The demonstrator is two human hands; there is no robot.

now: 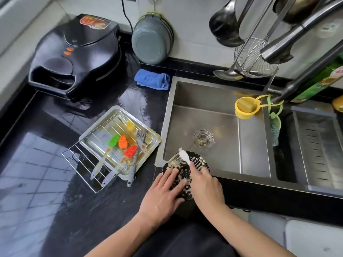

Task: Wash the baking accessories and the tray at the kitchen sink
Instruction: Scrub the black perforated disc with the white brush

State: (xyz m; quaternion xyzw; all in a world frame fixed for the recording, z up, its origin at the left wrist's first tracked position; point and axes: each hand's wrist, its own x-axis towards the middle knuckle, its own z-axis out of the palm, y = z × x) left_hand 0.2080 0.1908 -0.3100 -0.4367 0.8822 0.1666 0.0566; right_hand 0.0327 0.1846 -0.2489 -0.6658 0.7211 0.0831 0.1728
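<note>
Head view. Right hand (204, 184) grips a white-handled tool (184, 156), fingers curled round the handle; only the handle end shows past the fingers, so the working end cannot be identified. Tool lies across a dark round perforated item (185, 169) coated with pale yellowish residue. Left hand (163, 193) lies flat on the near-left part of that item, fingers straight and spread, pressing on it, not curled round anything. The item sits tilted over the front-left corner of the sink (209, 101), partly over the basin and partly over the counter edge.

Sink: stainless steel, drain strainer (203, 139) in the basin floor with some scraps in it. Yellow holder (245, 108) with a sponge hangs at the far right of the basin, under the faucet (304, 78).

Left of the sink, on the black countertop (55, 164): metal tray (118, 112), soiled with orange-brown smears. Wire rack (83, 164) rests in it and overhangs its near-left edge. Five silicone brushes lie on the rack, heads green (113, 140), orange (122, 142), red (131, 150), yellow (130, 125), grey (141, 134); handles point toward the near edge.

Further back: blue cloth (152, 79) beside the sink's far-left corner, black electric griddle (76, 54), grey bowl (151, 40) leaning on the wall. Ladles and a wire skimmer (256, 58) hang above the sink.
</note>
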